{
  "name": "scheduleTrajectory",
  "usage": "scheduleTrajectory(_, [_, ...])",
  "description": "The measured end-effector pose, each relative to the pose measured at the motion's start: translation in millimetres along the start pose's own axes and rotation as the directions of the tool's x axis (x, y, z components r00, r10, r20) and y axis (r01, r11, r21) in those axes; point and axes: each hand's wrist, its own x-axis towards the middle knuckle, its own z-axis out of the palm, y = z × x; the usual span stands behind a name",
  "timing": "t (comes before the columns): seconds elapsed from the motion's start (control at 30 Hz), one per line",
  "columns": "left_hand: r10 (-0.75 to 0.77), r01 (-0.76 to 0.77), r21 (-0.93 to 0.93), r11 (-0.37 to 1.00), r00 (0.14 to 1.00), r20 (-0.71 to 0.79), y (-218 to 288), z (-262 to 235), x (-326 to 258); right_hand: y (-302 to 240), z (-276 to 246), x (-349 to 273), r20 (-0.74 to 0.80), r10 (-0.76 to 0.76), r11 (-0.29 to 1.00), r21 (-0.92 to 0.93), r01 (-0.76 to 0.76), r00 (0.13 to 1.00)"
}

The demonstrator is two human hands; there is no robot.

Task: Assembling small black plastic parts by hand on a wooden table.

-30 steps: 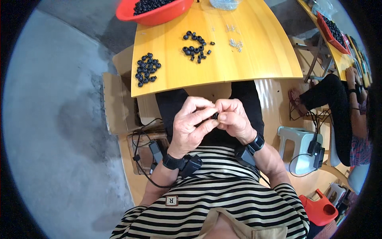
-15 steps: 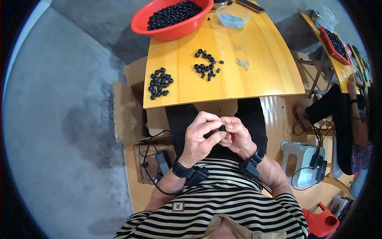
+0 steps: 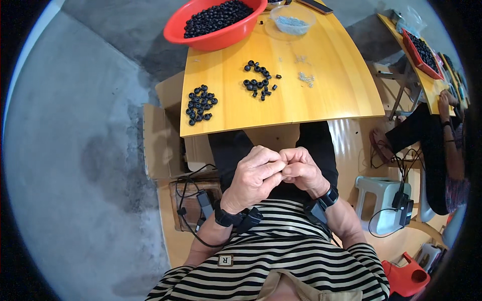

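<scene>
Over my lap, just off the table's near edge, my left hand (image 3: 257, 173) and my right hand (image 3: 303, 170) meet with fingertips pinched together. Between them was a small black part half a second ago; the fingers now cover it almost wholly. Ahead on the yellow wooden table (image 3: 326, 103) lies a loose cluster of black rounded parts and small black cylinders (image 3: 258, 83). To its left is a denser group of black knob-like pieces (image 3: 200, 105). Small clear pieces (image 3: 306, 79) lie scattered to its right.
A red basin (image 3: 173, 32) heaped with black parts stands at the far left of the table. Beside it is a clear plastic tub (image 3: 293, 25) of small pale pieces. An open cardboard box (image 3: 154, 135) sits below left, a white stool (image 3: 374, 188) at right. Another person's arm (image 3: 447, 115) shows far right.
My fingers have closed together over the small black part, hiding it. My left hand has rolled so its back shows more. The piles on the table look the same.
</scene>
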Motion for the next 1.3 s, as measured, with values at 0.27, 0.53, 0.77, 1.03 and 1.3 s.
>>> scheduleTrajectory(0.27, [0.003,-0.004,-0.021,1.0,1.0,-0.014,0.2,3.1,1.4,-2.4,2.0,0.2,0.045,0.015,1.0,-0.015,-0.014,0.999])
scheduleTrajectory(0.53, [-0.017,0.017,-0.034,0.999,1.0,-0.008,-0.9,4.5,-2.1,5.5,-3.2,4.2,0.067,0.062,0.995,0.079,-0.067,0.996])
scheduleTrajectory(0.77, [-0.047,0.046,0.014,0.999,0.999,0.014,-0.3,3.8,-3.9,5.5,2.8,0.9,0.029,-0.018,0.994,0.112,0.014,0.999])
scheduleTrajectory(1.03, [-0.042,0.042,0.0,0.999,0.998,-0.037,-3.6,7.1,-5.8,7.0,12.9,3.0,-0.047,-0.053,0.988,0.139,0.059,0.997])
scheduleTrajectory(1.3, [-0.05,0.049,-0.011,0.999,0.996,-0.069,-3.3,7.8,-4.1,7.0,17.0,4.8,-0.069,-0.04,0.981,0.189,0.053,0.997])
